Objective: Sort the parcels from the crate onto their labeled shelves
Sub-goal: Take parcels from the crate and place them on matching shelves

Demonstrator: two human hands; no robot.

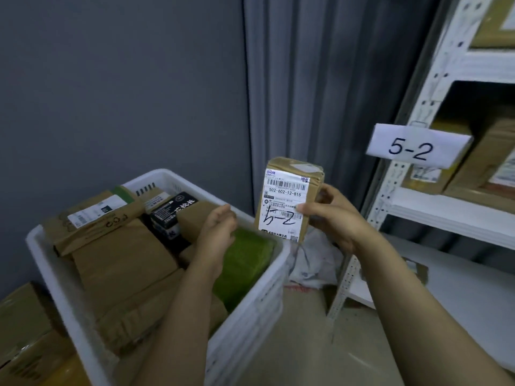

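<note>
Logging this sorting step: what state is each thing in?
parcel, upright, handwritten 5-2 facing the camera.
right hand, grips the parcel.
left hand, open over the crate.
crate, holding many parcels.
shelf tag, reads 5-2.

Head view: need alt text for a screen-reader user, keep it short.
The right hand holds up a small brown parcel with 5-2 handwritten on its label, beside a white shelf tag reading 5-2. The left hand hovers open over a white crate full of other parcels.
</note>
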